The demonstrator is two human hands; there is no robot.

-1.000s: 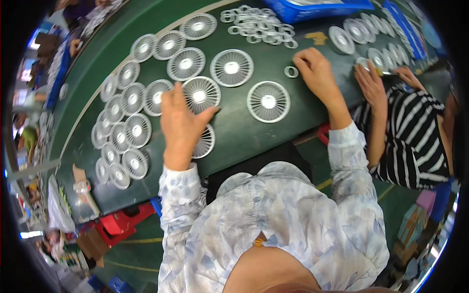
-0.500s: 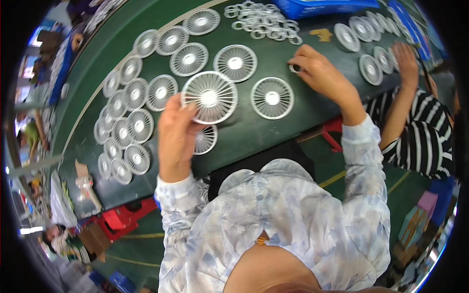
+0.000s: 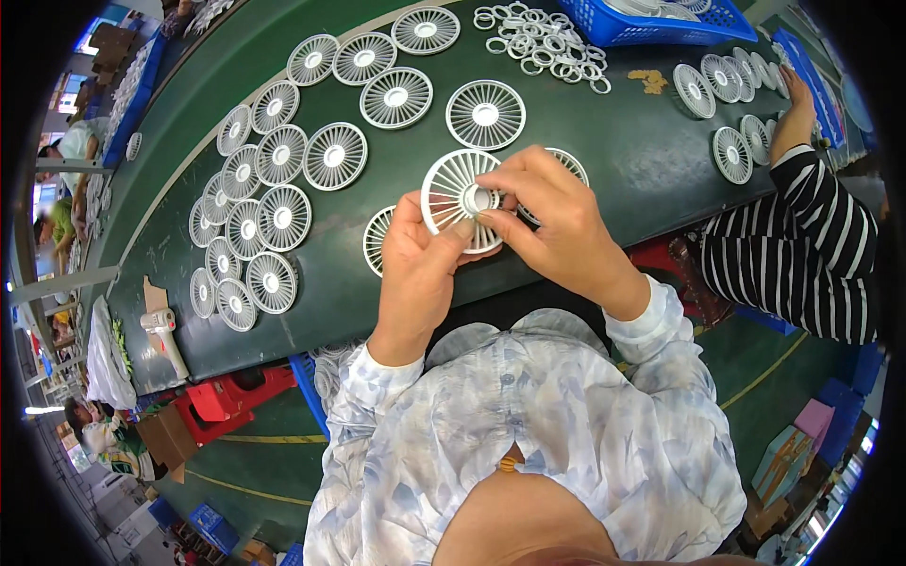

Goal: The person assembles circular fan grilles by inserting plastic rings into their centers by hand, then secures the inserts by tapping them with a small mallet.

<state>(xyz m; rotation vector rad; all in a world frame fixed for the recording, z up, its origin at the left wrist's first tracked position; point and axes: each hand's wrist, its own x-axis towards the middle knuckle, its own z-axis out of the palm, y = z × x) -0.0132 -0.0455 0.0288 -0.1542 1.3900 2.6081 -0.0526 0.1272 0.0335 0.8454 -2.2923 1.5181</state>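
My left hand [image 3: 413, 274] grips a grey-white spoked plastic disc [image 3: 447, 179] by its lower edge, holding it tilted above the table. Closed fingers of my right hand [image 3: 562, 224] pinch a small light ring [image 3: 485, 199] against the disc's hub. How far the ring sits on the hub I cannot tell. A matching disc [image 3: 375, 241] lies partly behind my left hand, and another [image 3: 572, 166] is half covered by my right. Just beyond the held piece lies one more disc [image 3: 485, 115].
Several spoked discs [image 3: 336, 157] cover the green table's left side. Loose rings [image 3: 540, 45] lie at the back beside a blue basket [image 3: 623, 32]. At the right, a co-worker's hand [image 3: 796, 108] is near more discs [image 3: 732, 154]. A tape dispenser [image 3: 160, 322] sits at the left.
My right hand has come left with the ring, bringing it to the disc's hub. My left hand has moved the disc right and toward me. The view has shifted slightly.
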